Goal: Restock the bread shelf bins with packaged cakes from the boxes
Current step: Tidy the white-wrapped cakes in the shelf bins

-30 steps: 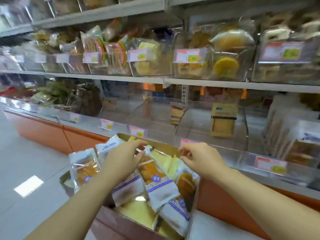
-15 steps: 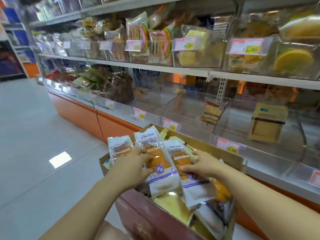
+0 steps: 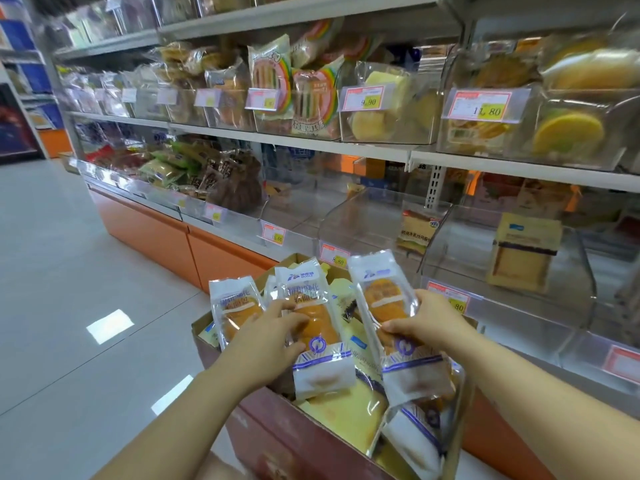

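Note:
A cardboard box [image 3: 277, 441] full of packaged cakes stands low in front of the shelf. My left hand [image 3: 268, 336] grips two white-and-clear cake packs, one [image 3: 232, 303] at the left and one [image 3: 311, 313] beside it, above the box. My right hand [image 3: 427, 323] holds a third cake pack [image 3: 381, 296] upright over the box's right side. More packs, yellow and white [image 3: 346, 417], lie in the box. Behind the box, the clear lower shelf bins [image 3: 374, 216] hold only a few packs.
The upper shelf [image 3: 346, 147] carries clear bins of packed breads with price tags. An orange base cabinet [image 3: 149, 233] runs under the lower bins. Grey tiled floor [image 3: 69, 306] lies to the left, with more shelving at the far left.
Both hands have lifted cake packs out of the box; the packs now stand higher and the right one is farther right. The view has swung left along the shelf.

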Action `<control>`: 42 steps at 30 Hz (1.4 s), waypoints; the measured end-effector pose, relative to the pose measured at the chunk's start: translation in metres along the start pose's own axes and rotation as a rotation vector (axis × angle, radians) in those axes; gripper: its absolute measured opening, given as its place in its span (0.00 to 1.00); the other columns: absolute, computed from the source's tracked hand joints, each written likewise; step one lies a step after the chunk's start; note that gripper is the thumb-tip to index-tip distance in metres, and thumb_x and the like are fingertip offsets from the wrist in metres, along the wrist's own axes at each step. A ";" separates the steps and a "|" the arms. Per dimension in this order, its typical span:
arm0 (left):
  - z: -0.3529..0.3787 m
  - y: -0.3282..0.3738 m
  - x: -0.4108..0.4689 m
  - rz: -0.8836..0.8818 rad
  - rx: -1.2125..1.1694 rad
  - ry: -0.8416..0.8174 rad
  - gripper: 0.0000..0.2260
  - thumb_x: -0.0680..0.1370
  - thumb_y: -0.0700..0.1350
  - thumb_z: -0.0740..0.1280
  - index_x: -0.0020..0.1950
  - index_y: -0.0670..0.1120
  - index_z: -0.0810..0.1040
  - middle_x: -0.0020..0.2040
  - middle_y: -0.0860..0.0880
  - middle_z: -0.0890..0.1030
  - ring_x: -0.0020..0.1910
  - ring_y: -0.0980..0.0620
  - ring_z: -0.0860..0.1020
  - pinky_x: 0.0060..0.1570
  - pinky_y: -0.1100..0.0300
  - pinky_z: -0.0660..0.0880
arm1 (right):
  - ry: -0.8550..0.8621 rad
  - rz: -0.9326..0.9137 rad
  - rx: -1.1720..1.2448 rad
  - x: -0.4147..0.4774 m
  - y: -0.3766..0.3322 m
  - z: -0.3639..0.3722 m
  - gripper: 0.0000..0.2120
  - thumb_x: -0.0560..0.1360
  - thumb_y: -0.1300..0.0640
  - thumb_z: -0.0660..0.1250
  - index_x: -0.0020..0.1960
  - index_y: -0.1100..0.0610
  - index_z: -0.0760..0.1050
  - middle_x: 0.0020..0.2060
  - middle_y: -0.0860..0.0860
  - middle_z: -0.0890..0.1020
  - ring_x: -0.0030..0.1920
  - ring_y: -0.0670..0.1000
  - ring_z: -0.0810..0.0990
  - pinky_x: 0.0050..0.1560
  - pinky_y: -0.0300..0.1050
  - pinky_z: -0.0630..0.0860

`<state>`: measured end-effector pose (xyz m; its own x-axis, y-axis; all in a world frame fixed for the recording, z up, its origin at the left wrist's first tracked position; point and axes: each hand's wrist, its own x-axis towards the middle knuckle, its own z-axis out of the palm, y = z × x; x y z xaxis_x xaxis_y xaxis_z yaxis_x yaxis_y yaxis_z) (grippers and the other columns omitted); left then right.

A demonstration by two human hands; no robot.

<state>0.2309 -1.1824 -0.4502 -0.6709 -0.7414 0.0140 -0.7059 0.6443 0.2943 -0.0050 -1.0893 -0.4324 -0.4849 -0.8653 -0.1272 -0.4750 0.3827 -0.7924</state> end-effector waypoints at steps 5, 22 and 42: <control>0.003 0.016 0.008 -0.018 -0.093 0.033 0.22 0.77 0.50 0.67 0.71 0.54 0.68 0.74 0.54 0.60 0.64 0.52 0.72 0.58 0.60 0.70 | 0.056 -0.018 0.309 0.003 -0.007 -0.019 0.12 0.66 0.61 0.77 0.49 0.57 0.80 0.42 0.51 0.85 0.45 0.53 0.84 0.50 0.54 0.80; 0.015 0.050 0.024 -0.322 -0.941 -0.299 0.20 0.80 0.59 0.59 0.56 0.44 0.79 0.52 0.42 0.81 0.50 0.46 0.81 0.49 0.51 0.80 | -0.196 0.220 0.618 -0.003 0.005 0.027 0.13 0.73 0.57 0.71 0.56 0.59 0.77 0.40 0.58 0.85 0.37 0.55 0.85 0.37 0.46 0.80; -0.014 0.227 0.067 0.345 -1.050 0.070 0.28 0.76 0.34 0.66 0.74 0.48 0.62 0.60 0.53 0.78 0.57 0.63 0.77 0.61 0.54 0.75 | 0.453 -0.418 0.193 -0.077 0.022 -0.139 0.29 0.71 0.69 0.65 0.62 0.40 0.68 0.53 0.40 0.79 0.55 0.39 0.77 0.55 0.40 0.77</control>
<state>0.0286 -1.0886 -0.3694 -0.7564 -0.5833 0.2958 0.0823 0.3638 0.9278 -0.0808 -0.9693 -0.3573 -0.5695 -0.6903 0.4463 -0.5707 -0.0587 -0.8191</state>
